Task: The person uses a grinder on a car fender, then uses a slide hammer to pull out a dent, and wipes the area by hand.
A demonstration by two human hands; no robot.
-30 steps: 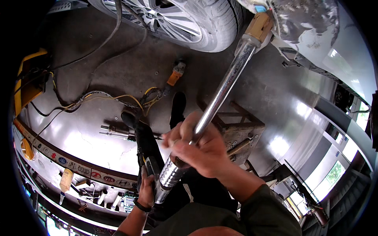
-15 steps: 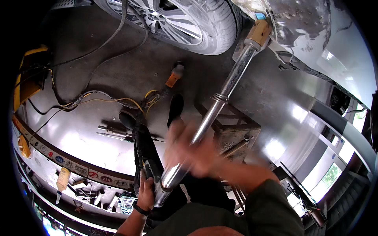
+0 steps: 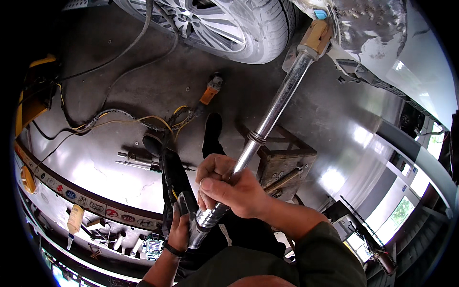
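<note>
A long chrome pole (image 3: 282, 103) slants from my lap up to the right, where its brass-coloured head (image 3: 316, 39) meets the lower edge of a car's body panel (image 3: 373, 28). My right hand (image 3: 234, 187) is closed around the pole's lower half, fingers wrapped over it. Farther up the shaft sits a ringed metal collar (image 3: 256, 137). My left hand (image 3: 178, 232) is at the pole's near end, its fingers along a dark grip (image 3: 185, 203) beside the tube. How tightly they close is partly hidden.
A car wheel (image 3: 215, 28) stands at the far side. An orange angle grinder (image 3: 210, 90) and cables (image 3: 119, 119) lie on the floor. A small stool (image 3: 287, 167) stands right of my legs. At left are a yellow machine (image 3: 36, 100) and a bench (image 3: 95, 205) holding several tools.
My right hand, blurred by motion before, now shows sharply around the pole. The ringed collar has slid down the shaft toward me. My left hand stays nearly where it was.
</note>
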